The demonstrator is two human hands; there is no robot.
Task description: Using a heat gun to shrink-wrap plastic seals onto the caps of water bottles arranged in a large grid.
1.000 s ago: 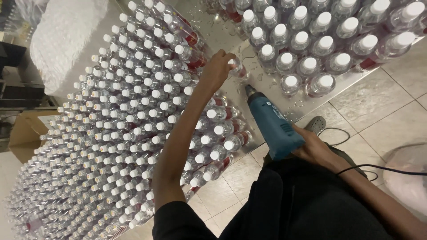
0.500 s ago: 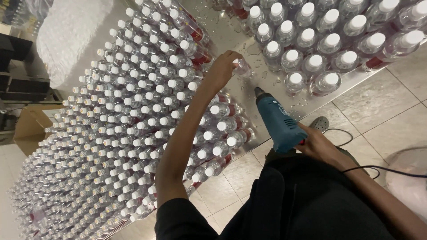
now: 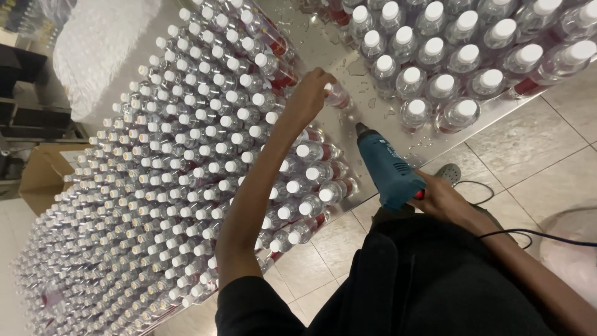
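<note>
My left hand (image 3: 309, 93) reaches across a metal table (image 3: 348, 134) and grips the top of a small clear bottle (image 3: 339, 96) with a red label, standing alone on the wet strip between two bottle groups. My right hand (image 3: 444, 199) holds a blue heat gun (image 3: 388, 165) by its handle near the table's front edge, with its nozzle pointing toward that bottle. A large block of white-capped bottles (image 3: 186, 162) fills the table to the left of my arm.
A second cluster of capped bottles (image 3: 460, 56) stands at the upper right. The heat gun's black cord (image 3: 535, 235) trails over the tiled floor (image 3: 547, 168). A cardboard box (image 3: 40, 174) sits at the left, beyond a white wrapped bundle (image 3: 99, 43).
My left hand has stayed on the single bottle while the view shifted. The heat gun has moved slightly up and nearer to the bottle.
</note>
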